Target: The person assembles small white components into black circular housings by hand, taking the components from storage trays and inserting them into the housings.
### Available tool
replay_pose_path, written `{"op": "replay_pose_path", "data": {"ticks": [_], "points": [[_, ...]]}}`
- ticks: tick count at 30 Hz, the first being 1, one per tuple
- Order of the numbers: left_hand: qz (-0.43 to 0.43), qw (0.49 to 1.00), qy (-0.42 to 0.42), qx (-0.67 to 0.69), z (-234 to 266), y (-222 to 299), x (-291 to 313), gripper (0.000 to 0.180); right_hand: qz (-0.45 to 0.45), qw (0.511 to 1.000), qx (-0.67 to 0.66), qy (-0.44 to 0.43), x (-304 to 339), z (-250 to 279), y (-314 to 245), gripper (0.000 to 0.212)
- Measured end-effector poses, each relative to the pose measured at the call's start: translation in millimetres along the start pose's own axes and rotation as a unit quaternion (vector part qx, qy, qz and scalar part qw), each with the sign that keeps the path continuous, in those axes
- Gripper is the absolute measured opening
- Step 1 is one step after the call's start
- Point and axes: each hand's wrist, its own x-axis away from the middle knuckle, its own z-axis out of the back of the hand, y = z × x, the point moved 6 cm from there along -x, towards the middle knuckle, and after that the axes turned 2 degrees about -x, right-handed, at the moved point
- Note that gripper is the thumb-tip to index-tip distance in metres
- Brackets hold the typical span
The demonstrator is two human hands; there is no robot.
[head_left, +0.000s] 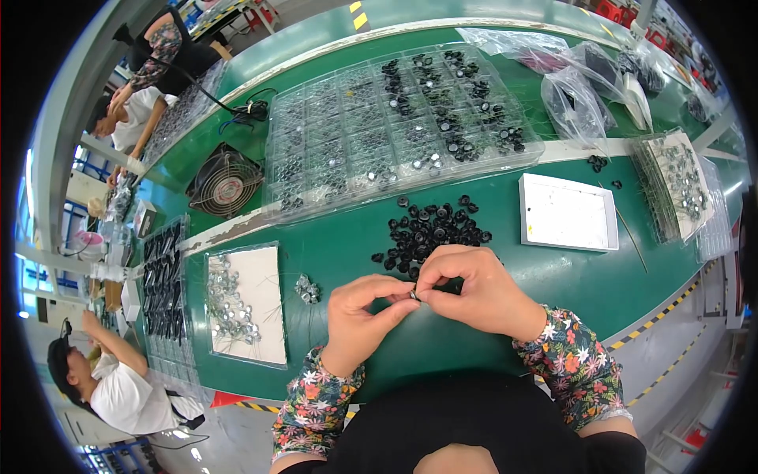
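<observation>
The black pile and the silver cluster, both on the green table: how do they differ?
Colour: the black pile is dark; the silver cluster is pale and shiny.
Size: the black pile spreads wide with stray pieces; the silver cluster is small and compact.
Place: the black pile lies beyond the hands; the silver cluster sits left of the left hand.
Both are made up of small parts.

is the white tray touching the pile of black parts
Apart: the head view shows a strip of green table between the white tray and the pile of black parts.
</observation>
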Motion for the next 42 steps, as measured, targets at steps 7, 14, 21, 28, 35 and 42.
{"op": "replay_pose_path", "data": {"ticks": [7,14,21,28,35,42], "points": [[-0.18,0.949,0.022,-0.257,-11,28,5,0.021,0.081,0.985,0.151,0.014,2,0,-14,0.006],[-0.243,0.933,0.033,-0.263,-15,31,7,0.025,0.069,0.992,0.102,0.014,3,2,-13,0.005],[-0.061,0.993,0.051,-0.087,-6,11,6,0.024,-0.018,1.0,0.011,-0.007,2,3,-3,0.002],[-0.126,0.986,0.045,-0.099,-6,14,5,0.023,-0.057,0.997,-0.049,-0.029,0,0,9,0.003],[-0.081,0.995,0.033,-0.053,-7,5,6,0.023,-0.116,0.981,-0.15,-0.031,-1,-3,17,0.005],[0.015,0.993,0.022,0.119,-8,-8,10,0.023,-0.129,0.979,-0.157,-0.024,0,-1,18,0.003]]}}
